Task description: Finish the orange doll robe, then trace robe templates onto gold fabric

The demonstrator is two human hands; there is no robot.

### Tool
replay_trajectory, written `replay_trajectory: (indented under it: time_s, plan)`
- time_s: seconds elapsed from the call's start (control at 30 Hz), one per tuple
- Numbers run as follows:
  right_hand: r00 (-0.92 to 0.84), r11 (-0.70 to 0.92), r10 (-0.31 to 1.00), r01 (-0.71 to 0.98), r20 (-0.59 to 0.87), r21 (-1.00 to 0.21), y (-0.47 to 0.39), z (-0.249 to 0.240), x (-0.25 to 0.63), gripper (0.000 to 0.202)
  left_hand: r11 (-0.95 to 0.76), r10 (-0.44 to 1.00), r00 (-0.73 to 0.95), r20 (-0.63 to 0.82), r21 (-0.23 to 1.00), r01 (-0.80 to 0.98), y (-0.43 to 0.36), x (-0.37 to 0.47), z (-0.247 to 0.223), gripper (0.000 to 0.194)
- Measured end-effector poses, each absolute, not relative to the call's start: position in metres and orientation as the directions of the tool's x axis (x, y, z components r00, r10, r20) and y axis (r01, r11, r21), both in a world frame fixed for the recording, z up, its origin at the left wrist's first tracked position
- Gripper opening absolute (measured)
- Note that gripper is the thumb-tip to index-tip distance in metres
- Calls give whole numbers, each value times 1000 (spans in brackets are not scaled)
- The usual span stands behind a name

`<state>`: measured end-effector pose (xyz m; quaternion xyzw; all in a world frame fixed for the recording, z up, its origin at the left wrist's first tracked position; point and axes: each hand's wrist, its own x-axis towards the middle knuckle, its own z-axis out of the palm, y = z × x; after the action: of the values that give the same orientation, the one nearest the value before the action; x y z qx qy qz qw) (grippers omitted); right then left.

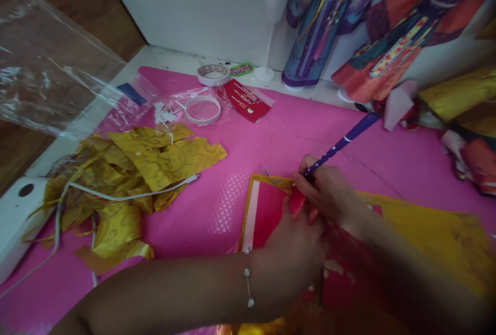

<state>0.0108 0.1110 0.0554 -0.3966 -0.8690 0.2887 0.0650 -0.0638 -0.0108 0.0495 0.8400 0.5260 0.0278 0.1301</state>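
Note:
My right hand [323, 188] is closed round a dark purple stick-like tool [344, 141] with white spots, its lower end by the top edge of a red panel [269, 211]. That panel has yellow patterned fabric folded along its edges and a pale strip [251, 216] near its left side. My left hand [296, 250], with a bracelet at the wrist, presses on the panel with its fingers spread, just below my right hand. Yellow fabric [418, 226] extends to the right under my right forearm. The tool's tip is hidden at my fingers.
Yellow fabric scraps [151, 159] and a white cable [127, 197] lie left, beside a white device [21, 221]. Tape rolls [213, 74], a red card [248, 101] and clear plastic [65, 66] are farther back. Costumed paper figures [318, 30] stand behind on the pink mat [186, 237].

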Motion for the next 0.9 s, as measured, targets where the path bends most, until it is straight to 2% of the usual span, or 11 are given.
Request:
replay_trajectory:
  time_s: [0.17,0.3,0.5,0.9]
  plan:
    - [-685,536,704,686,-187,-493,115,60,6,15,-418,886,452,-102,243,875,-10,-65,53,38]
    - [-726,597,666,657,-172,-459,120,62,1,11,-434,881,464,-95,229,871,-11,-66,53,38]
    - [-779,667,598,613,-187,-423,125,67,-6,13,-435,872,477,-114,270,859,-12,-67,52,37]
    - [-781,690,582,623,-229,-368,127,73,-12,11,-432,876,475,-89,298,852,-12,-67,50,37]
